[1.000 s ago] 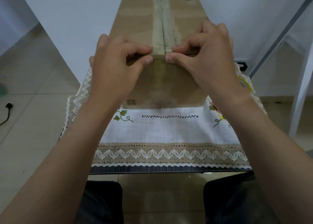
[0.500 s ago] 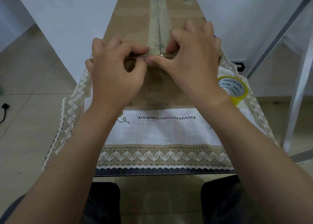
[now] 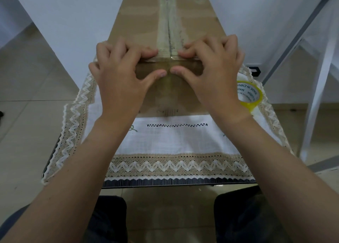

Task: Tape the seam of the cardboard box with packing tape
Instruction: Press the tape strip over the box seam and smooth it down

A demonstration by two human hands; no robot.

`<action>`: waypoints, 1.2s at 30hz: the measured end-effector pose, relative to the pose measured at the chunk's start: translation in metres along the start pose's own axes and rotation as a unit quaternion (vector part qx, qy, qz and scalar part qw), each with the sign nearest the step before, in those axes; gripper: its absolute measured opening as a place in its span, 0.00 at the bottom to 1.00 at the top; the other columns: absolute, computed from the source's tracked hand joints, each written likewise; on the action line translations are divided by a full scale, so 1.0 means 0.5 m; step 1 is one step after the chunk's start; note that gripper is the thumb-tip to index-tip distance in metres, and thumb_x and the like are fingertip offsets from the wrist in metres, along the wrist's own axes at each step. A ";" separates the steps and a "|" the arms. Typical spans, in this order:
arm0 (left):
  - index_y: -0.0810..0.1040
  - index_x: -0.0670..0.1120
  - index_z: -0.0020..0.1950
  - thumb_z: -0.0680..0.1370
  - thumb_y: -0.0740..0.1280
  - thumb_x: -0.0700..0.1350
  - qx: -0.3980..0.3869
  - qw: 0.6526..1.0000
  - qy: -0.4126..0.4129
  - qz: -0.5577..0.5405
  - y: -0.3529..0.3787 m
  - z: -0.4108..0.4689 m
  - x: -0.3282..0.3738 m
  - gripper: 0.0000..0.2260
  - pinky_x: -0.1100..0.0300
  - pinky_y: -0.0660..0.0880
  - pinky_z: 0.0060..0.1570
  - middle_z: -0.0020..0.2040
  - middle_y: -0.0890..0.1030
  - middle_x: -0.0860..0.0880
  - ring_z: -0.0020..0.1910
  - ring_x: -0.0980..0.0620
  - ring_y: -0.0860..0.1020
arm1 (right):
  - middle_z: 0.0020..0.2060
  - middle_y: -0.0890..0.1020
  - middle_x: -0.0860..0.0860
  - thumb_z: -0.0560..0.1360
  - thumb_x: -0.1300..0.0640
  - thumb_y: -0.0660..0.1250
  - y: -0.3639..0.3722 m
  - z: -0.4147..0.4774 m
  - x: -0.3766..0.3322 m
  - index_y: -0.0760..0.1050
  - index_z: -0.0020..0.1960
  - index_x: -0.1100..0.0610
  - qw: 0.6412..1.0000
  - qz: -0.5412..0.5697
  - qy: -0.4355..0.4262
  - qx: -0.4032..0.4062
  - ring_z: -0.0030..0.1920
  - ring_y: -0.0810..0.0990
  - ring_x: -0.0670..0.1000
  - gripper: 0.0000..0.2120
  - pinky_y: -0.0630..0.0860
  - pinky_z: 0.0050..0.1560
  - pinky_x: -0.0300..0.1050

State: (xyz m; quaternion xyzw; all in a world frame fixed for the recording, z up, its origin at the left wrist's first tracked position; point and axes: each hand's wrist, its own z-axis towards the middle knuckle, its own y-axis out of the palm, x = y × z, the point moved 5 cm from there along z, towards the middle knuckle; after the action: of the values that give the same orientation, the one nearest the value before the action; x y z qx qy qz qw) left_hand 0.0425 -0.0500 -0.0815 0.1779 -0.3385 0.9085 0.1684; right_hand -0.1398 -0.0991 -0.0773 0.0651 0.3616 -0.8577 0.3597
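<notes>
Head view: brown box stands on a lace cloth, clear tape along its top seam. Left hand and right hand press fingers and thumbs over the near edge, gripping nothing. Tape roll is half hidden behind the right wrist.

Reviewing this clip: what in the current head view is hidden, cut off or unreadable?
- Far end of the cardboard box: cut off by the top edge of the head view, so where the tape strip ends is not shown.
- Box's near corners: covered by the left hand and right hand.
- Tape roll: partly behind the right wrist.
- Print low on the box's front: too small to read.
</notes>
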 end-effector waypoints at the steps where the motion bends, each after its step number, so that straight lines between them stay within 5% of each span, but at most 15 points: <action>1: 0.83 0.56 0.60 0.71 0.71 0.69 0.000 1.000 0.013 0.020 0.003 -0.006 0.000 0.23 0.40 0.70 0.57 0.58 0.81 0.54 0.62 0.41 0.75 | 0.55 0.81 0.43 0.72 0.34 0.71 0.006 -0.010 0.001 0.82 0.53 0.46 1.000 -0.017 -0.009 0.006 0.60 0.71 0.54 0.19 0.61 0.60 0.48; 6: 0.77 0.55 0.68 0.69 0.69 0.74 -0.007 0.993 0.061 0.101 0.021 -0.026 -0.011 0.34 0.42 0.70 0.55 0.65 0.79 0.50 0.64 0.40 0.75 | 0.67 0.79 0.47 0.74 0.32 0.70 0.027 -0.052 0.014 0.79 0.67 0.49 0.995 -0.071 -0.060 0.028 0.68 0.68 0.54 0.29 0.60 0.75 0.68; 18: 0.53 0.56 0.82 0.60 0.75 0.71 -0.051 0.966 0.116 0.226 0.044 -0.069 -0.034 0.57 0.38 0.66 0.68 0.79 0.60 0.50 0.80 0.44 0.58 | 0.76 0.69 0.55 0.63 0.26 0.74 0.043 -0.092 0.044 0.61 0.80 0.48 0.969 -0.209 -0.131 0.006 0.78 0.60 0.59 0.53 0.49 0.78 0.70; 31: 0.56 0.55 0.80 0.57 0.79 0.68 -0.047 0.973 0.092 0.206 0.051 -0.062 -0.026 0.58 0.36 0.66 0.66 0.77 0.56 0.51 0.78 0.43 0.59 | 0.71 0.64 0.50 0.56 0.28 0.75 0.048 -0.075 0.027 0.61 0.74 0.45 0.977 -0.189 -0.097 0.017 0.74 0.60 0.56 0.52 0.53 0.77 0.69; 36: 0.61 0.58 0.76 0.55 0.77 0.71 -0.010 0.980 0.074 0.186 0.047 -0.055 -0.026 0.54 0.37 0.70 0.62 0.74 0.71 0.47 0.74 0.45 0.63 | 0.66 0.66 0.49 0.54 0.27 0.75 0.037 -0.056 0.017 0.68 0.68 0.44 0.989 -0.136 -0.051 0.019 0.67 0.62 0.54 0.48 0.57 0.74 0.65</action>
State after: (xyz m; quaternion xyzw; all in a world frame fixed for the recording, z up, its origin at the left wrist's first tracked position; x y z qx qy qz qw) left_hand 0.0385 -0.0506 -0.1197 0.0425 -0.3610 0.9313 0.0223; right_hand -0.1379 -0.0939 -0.1114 -0.0219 0.3321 -0.9074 0.2567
